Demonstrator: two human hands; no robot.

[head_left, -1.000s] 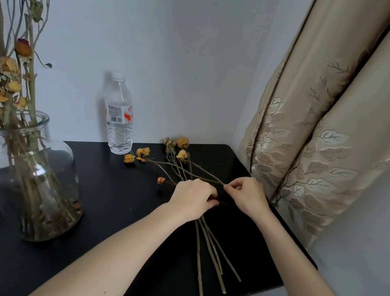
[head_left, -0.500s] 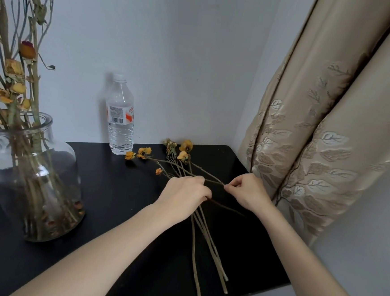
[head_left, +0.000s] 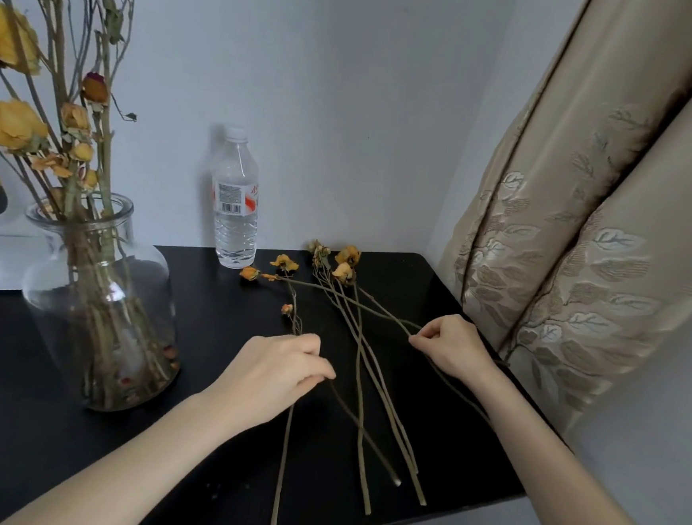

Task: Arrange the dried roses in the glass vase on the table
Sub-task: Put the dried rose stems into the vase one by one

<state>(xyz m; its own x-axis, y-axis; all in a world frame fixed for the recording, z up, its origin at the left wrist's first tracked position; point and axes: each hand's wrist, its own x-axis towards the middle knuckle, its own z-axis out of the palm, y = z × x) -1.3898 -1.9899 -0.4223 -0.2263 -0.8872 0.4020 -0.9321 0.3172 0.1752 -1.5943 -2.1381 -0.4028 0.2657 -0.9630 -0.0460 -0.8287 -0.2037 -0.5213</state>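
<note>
Several dried roses (head_left: 360, 346) with yellow-orange heads lie fanned out on the black table (head_left: 203, 475), heads toward the wall. My left hand (head_left: 273, 374) is closed on one thin stem whose small bud (head_left: 287, 309) points away from me. My right hand (head_left: 451, 345) pinches another stem that runs across the others to a bloom (head_left: 249, 273) near the bottle. A wide glass vase (head_left: 99, 305) at the left holds many dried roses (head_left: 20, 124) standing upright.
A clear plastic water bottle (head_left: 235, 206) stands at the back by the wall. A beige patterned curtain (head_left: 579, 222) hangs just right of the table, close to my right wrist. The table's front edge runs under my forearms.
My hands have moved apart: the left one has drawn its stem leftward out of the bundle, the right has shifted right with its stem. The stems now lie more spread out.
</note>
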